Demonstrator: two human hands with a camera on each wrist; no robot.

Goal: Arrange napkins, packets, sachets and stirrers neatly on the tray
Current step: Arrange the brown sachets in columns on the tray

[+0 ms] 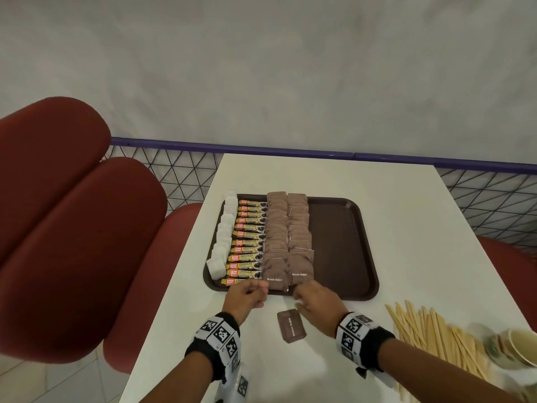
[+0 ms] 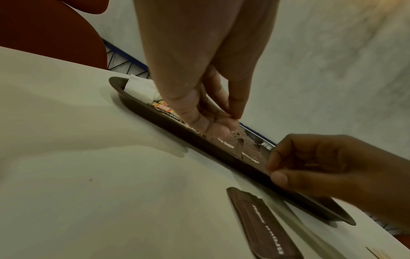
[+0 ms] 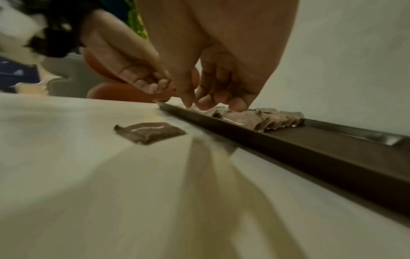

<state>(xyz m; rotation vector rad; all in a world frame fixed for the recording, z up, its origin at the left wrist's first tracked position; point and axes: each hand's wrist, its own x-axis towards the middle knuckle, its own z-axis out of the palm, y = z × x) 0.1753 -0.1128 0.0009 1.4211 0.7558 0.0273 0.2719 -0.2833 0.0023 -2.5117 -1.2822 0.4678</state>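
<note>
The step in hand looks to be the closing of the two brown-sugar sachet columns (image 1: 286, 237) on the brown tray (image 1: 343, 245), which sits in the middle of the white counter (image 1: 406, 228) toward its far edge. Along the tray's left rim stand folded white napkins (image 1: 222, 237), then a column of granules packets (image 1: 250, 242), then the two sachet columns; the tray's right part is bare. The left hand (image 1: 247, 295) is at the tray's near rim with fingers curled, thumb and forefinger pinched together over the nearest sachet of the left column; whether they actually grip its edge I cannot tell. The right hand (image 1: 315, 299) is at the near rim by the right column, its fingers bent down with the tips on or just over the front sachet (image 1: 302, 270); the wrist view is blurred, so a grip cannot be confirmed. One loose sachet (image 1: 291, 325) lies on the counter just short of the tray's near rim, between the two wrists. The wooden stirrers (image 1: 430, 333) lie in a loose heap at the counter's near right corner, beside paper cups (image 1: 517, 347). By my reading, the next move calls for squaring the front sachets, lifting the loose one into a column, then gathering the stirrers into a straight bundle for the tray's bare right part.
</note>
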